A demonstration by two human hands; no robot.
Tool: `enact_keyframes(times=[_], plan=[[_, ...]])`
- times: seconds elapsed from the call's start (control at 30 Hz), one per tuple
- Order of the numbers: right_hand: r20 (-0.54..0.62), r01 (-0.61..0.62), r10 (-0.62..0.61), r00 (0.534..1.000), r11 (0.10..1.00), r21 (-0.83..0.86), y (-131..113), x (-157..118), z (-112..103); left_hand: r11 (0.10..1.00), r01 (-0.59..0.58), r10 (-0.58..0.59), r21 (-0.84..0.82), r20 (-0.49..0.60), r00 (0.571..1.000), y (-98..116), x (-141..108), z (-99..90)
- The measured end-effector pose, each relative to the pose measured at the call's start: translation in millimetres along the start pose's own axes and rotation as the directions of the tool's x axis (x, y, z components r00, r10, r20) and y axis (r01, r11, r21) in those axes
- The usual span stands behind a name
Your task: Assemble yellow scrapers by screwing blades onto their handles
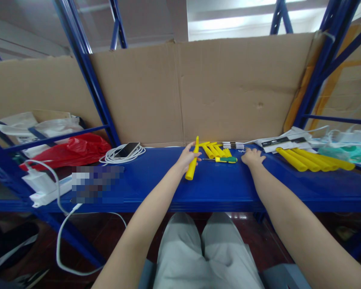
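My left hand (187, 157) is closed around a yellow plastic handle (191, 170), held tilted above the blue shelf with its thick round end toward me. Its narrower top rises past my fingers. To the right of that hand lie several yellow T-shaped handles (217, 151) in a group. In front of them rests a green and yellow screwdriver (227, 159), its shaft pointing left. My right hand (253, 156) is palm down on the shelf, fingers apart, beside small shiny pieces (242, 151) too small to name. A stack of small white and dark strips (233, 145) sits just behind.
On the right are several yellow tubes (303, 159), white packages (281, 143) and a teal bag (345, 152). At left lie a phone (128, 149) on a coiled white cable (108, 157), a red bag (78, 150) and a power strip (52, 191). Cardboard (228, 92) walls the back.
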State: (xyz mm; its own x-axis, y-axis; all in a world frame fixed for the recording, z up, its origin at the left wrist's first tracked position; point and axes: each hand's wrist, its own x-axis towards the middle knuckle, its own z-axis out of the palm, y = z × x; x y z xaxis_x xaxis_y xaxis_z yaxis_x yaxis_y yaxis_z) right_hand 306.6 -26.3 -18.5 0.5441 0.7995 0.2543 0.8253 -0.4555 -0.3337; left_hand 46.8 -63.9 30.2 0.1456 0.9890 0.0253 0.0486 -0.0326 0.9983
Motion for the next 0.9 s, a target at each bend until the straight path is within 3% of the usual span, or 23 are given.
enact_keyframes(times=[0.4,0.63,0.9], plan=[[0.051,0.087,-0.082,0.995,0.992,-0.093,-9,-1,-9,1.0,-0.002,0.002,-0.008,0.026,1.0,-1,2,-1.3],[0.126,0.016,-0.014,0.992,1.0,-0.017,-9,3,-10,0.999,-0.003,0.004,-0.039,0.037,0.999,-1,-1,-0.2],[0.093,-0.042,0.04,0.995,0.999,0.018,-8,11,-3,0.999,-0.01,0.012,-0.051,0.029,1.0,0,-1,0.5]])
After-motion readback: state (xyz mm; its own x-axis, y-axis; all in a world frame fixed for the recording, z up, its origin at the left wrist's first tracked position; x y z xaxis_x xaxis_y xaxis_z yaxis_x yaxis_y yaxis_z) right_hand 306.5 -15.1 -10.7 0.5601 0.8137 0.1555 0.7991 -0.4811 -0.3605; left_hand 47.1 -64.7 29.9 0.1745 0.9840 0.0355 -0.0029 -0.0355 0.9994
